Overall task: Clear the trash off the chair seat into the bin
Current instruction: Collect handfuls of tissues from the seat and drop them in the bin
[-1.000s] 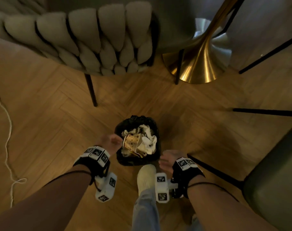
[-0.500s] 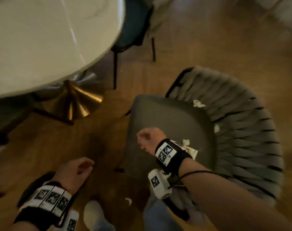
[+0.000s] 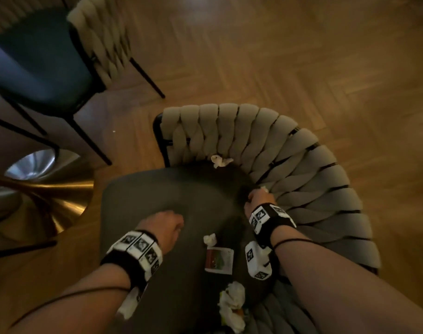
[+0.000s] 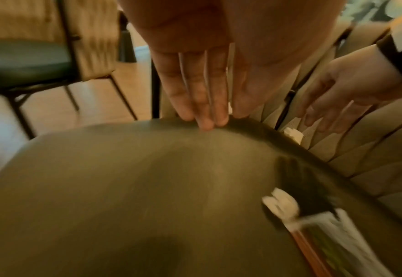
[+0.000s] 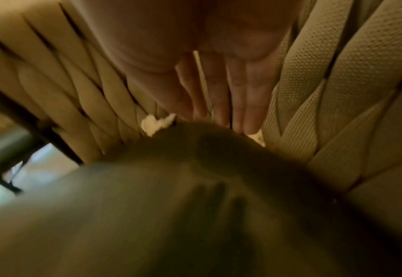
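We're over the chair seat [image 3: 157,196] with both hands. Right hand [image 3: 258,198] sits at the back-right edge where the seat meets the woven backrest [image 3: 290,165]; its fingers [image 5: 237,105] are straight and released, holding nothing. The tips point at a small tissue scrap [image 5: 258,138] wedged in the seam just beyond them; we can't tell whether they touch it yet. A second crumpled tissue [image 3: 220,161] sits in the same seam, off to the left of those fingers.

Left hand [image 3: 165,224] hovers above mid-seat, fingers [image 4: 199,90] extended together, empty. To its right, near the wrist: a small tissue ball [image 3: 210,239] and a flat printed packet [image 3: 218,259] just beside it. A bigger tissue wad [image 3: 232,304] lies well behind both hands, at the seat's near edge.

The bin isn't in view.

Our read of the step in hand: pick the wedged scrap.
- Go in with fingertip pinch, thumb against index. A flat sweep likely pushes it deeper between the straps.
- Pull up and toward seat centre, not along the seam.
- Left hand can gather ball and packet together. The packet lies flat, so lift it by an edge.
- Risk: light scraps dropping to the floor en route, so close the fingers fully before moving.
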A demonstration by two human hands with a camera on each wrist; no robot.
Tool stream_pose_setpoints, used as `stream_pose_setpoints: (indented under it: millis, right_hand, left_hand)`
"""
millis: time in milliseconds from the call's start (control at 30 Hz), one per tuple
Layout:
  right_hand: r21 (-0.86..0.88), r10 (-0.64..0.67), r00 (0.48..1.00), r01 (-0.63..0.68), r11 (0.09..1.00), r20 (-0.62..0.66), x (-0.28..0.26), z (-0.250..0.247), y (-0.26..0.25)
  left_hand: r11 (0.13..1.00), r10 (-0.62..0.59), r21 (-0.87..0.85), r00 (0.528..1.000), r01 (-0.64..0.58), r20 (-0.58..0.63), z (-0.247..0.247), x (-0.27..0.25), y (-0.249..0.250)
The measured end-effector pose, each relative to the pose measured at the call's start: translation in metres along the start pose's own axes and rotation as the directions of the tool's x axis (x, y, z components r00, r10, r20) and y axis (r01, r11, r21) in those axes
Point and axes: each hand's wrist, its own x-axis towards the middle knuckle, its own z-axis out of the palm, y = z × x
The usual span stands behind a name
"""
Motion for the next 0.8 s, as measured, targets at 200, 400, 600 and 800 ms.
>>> stream_pose_setpoints:
  millis: [200, 400, 600, 800]
  right_hand:
    - [-0.059, -0.032, 0.999, 0.032, 0.998, -0.004, 0.064, 0.025, 0.02]
    - [0.072, -0.008, 0.992, 0.017, 0.997, -0.123, 0.097, 0.029, 0.029]
    - [0.088, -0.04, 0.999, 0.04, 0.995, -0.004, 0.105, 0.028, 0.027]
    - [-0.168, -0.164, 0.986, 0.165, 0.972, 0.023, 0.093, 0.012, 0.025]
  left_hand:
    - [0.938, 0.173, 0.323, 0.977, -0.126, -0.124, -0.043, 0.141, 0.055]
    - [0.987, 0.066, 0.159, 0.961, -0.023, -0.268, -0.025, 0.215, 0.08]
    - [0.986, 0.076, 0.16, 0.984, -0.05, -0.161, -0.016, 0.246, 0.065]
    - [0.994, 0.104, 0.009, 0.95, -0.106, -0.295, -0.029, 0.203, 0.058]
